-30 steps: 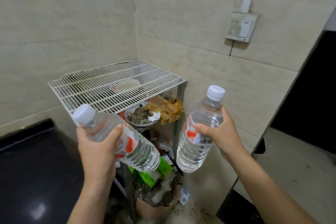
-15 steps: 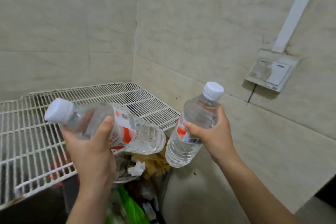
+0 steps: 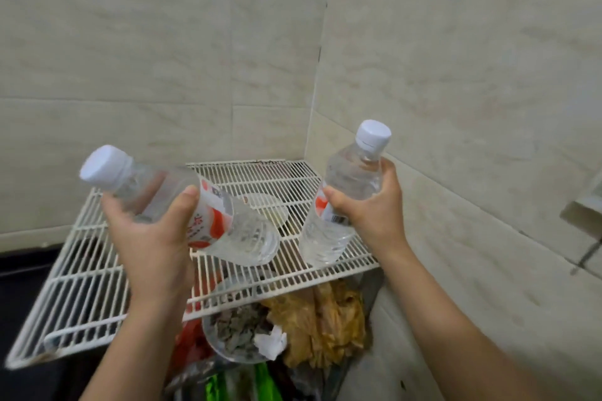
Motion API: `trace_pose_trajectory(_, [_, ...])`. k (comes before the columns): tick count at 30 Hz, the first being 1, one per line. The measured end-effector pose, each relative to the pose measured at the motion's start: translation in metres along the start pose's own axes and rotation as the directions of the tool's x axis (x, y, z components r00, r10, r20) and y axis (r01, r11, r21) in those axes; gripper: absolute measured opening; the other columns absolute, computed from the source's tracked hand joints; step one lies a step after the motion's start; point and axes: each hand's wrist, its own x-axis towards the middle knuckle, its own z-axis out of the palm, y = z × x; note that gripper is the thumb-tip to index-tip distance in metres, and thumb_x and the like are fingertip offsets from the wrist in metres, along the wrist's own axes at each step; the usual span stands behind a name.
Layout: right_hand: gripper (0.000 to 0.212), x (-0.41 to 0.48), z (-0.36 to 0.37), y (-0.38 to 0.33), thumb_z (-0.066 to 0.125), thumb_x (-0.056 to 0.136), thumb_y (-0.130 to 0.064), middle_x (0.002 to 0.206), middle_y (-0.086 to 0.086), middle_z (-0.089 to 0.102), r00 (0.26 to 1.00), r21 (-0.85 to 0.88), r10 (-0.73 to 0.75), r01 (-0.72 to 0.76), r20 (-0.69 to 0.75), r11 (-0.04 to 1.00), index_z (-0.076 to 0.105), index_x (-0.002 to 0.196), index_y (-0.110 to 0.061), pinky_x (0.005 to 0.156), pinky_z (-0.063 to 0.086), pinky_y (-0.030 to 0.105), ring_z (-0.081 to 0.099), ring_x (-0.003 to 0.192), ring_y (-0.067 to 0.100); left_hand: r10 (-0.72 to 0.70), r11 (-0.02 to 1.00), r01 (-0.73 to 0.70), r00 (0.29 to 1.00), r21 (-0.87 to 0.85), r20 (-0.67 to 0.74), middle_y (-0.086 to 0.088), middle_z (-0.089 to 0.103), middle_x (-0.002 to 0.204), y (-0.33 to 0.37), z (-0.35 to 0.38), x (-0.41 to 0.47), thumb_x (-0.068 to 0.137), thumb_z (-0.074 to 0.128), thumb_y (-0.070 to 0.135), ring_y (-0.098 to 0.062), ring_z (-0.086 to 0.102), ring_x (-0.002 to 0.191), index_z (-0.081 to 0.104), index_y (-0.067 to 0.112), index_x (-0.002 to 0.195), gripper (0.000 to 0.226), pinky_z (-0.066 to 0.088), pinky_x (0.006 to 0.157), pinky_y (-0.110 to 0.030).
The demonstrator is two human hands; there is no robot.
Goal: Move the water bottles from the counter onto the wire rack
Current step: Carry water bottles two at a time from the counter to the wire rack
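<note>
Carrying two water bottles over the wire rack (image 3: 97, 286): the placing step, with neither base apparently set down yet. The left hand (image 3: 153, 238) is wrapped round the left bottle (image 3: 228, 228), which is steeply tilted with its base over the rack's middle. The right hand (image 3: 368, 208) clasps the right bottle (image 3: 353, 172), nearly upright and low over the rack's right side. The next move likely calls for righting the tilted bottle and lowering both bases squarely across the wires.

No legible txt — red/white label (image 3: 213, 216) on L bottle (image 3: 247, 238) blurred, barcode (image 3: 338, 219) on R bottle (image 3: 353, 179) too small
</note>
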Motion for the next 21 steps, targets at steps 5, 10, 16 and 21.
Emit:
trace_pose_trajectory(5, [0.062,0.049,0.015,0.017,0.081,0.061,-0.014,0.094,-0.010,0.056,0.999,0.088,0.052,-0.052,0.006,0.995,0.043,0.109,-0.019,0.079,0.049,0.027,0.059,0.093,0.015,0.043,0.990,-0.047,0.998,0.136,0.034,0.010,0.058,0.106,0.004,0.015,0.026,0.070,0.069,0.016,-0.011,0.060,0.100,0.045,0.039,0.097,0.042,0.048,0.082,-0.035])
trace_pose_trajectory(10, [0.067,0.078,0.018,0.043,0.081,0.061,-0.018,0.105,0.001,0.057,0.995,0.038,0.098,-0.099,0.023,0.994,0.043,0.116,-0.015,0.081,0.048,0.032,0.058,0.100,0.020,-0.022,0.969,-0.001,0.996,0.246,0.090,0.002,0.061,0.104,-0.004,0.018,0.064,0.075,0.064,0.008,-0.021,0.061,0.099,0.048,0.030,0.100,0.037,0.048,0.078,-0.036])
trace_pose_trajectory(16, [0.066,0.130,0.047,0.057,0.081,0.060,-0.024,0.108,0.004,0.059,0.991,-0.066,0.132,-0.133,-0.011,0.989,0.044,0.114,-0.015,0.088,0.050,0.047,0.059,0.101,0.026,-0.038,0.953,-0.010,0.988,0.303,0.152,0.000,0.060,0.109,-0.033,0.041,0.125,0.072,0.069,0.011,-0.024,0.060,0.101,0.048,0.031,0.100,0.040,0.049,0.083,-0.042])
trace_pose_trajectory(21, [0.062,0.185,0.083,0.065,0.077,0.068,-0.015,0.102,0.006,0.057,0.971,0.000,0.239,-0.239,-0.017,0.971,0.042,0.119,-0.009,0.063,0.044,0.017,0.056,0.087,0.022,-0.107,0.933,0.031,0.975,0.359,0.193,0.001,0.056,0.099,-0.081,0.082,0.170,0.072,0.070,0.009,-0.019,0.058,0.091,0.041,0.018,0.113,0.051,0.049,0.071,-0.031])
